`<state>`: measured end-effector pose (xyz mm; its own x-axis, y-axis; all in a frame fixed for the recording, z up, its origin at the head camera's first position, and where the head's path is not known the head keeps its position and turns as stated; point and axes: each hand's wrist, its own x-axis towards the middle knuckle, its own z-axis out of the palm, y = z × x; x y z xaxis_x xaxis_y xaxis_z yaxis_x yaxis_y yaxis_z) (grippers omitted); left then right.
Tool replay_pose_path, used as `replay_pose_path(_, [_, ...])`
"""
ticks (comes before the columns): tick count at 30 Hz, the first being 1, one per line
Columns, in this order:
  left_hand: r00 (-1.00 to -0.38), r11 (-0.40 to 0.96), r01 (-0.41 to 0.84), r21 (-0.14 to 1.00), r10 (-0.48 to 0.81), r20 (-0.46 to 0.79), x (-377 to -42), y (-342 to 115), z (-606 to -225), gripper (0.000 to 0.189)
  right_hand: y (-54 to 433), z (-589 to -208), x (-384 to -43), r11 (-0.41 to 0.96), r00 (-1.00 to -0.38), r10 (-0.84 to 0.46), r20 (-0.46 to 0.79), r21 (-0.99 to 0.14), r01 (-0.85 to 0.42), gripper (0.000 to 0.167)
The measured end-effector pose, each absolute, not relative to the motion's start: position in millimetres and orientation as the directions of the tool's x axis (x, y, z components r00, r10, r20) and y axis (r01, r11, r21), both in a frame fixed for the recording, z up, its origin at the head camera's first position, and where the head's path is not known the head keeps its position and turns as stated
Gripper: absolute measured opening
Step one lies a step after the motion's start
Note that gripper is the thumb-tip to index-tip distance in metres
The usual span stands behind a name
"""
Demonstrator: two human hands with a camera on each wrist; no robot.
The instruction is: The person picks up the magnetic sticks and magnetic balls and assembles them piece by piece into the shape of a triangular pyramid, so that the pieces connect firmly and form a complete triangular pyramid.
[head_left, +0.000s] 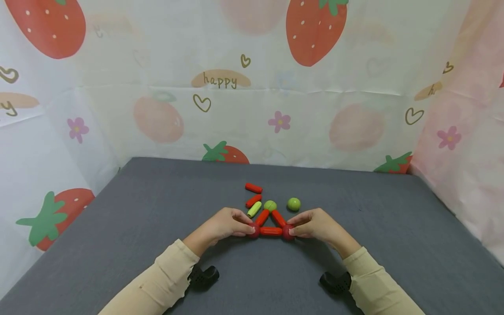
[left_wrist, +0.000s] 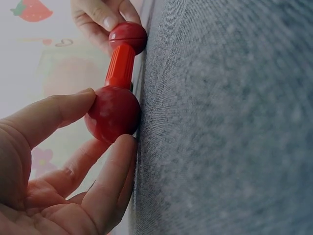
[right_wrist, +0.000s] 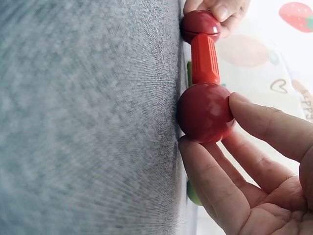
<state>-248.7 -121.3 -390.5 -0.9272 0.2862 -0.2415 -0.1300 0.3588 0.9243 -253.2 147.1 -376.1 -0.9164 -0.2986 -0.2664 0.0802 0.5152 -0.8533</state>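
Note:
A triangle of red rods and balls lies flat on the grey table. Its near side is a ridged red rod (head_left: 271,231) joining two dark red balls. My left hand (head_left: 231,223) pinches the left red ball (left_wrist: 113,114) between thumb and fingers. At the other end, my right hand (head_left: 314,226) grips the right red ball (right_wrist: 205,112) the same way. Two slanting red rods, the left one (head_left: 262,217) and the right one (head_left: 278,218), run from these balls up to a green ball (head_left: 270,206) at the far corner.
Beside the triangle's far left lie a light green rod (head_left: 254,209) and two loose red rods, one nearer (head_left: 253,201) and one farther (head_left: 253,188). A loose green ball (head_left: 293,204) sits just beyond my right hand. A fruit-printed cloth (head_left: 307,100) hangs behind the grey table (head_left: 165,188).

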Motion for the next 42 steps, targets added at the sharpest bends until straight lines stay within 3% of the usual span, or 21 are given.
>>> replay_pose_path(17, [-0.956,0.358,-0.129,0.925,0.205,-0.212,-263.1,-131.6,-390.6,0.031,147.4,-377.5,-253.0,0.522,-0.917,-0.29,-0.275,-0.848,0.089,0.03])
replay_pose_path(42, [-0.95,0.393,-0.208,0.896,0.135,-0.28,-302.2,-108.0,-383.4,0.028,150.3,-377.3,-255.9,0.507,-0.911,-0.306,-0.277,-0.857,0.09,0.031])
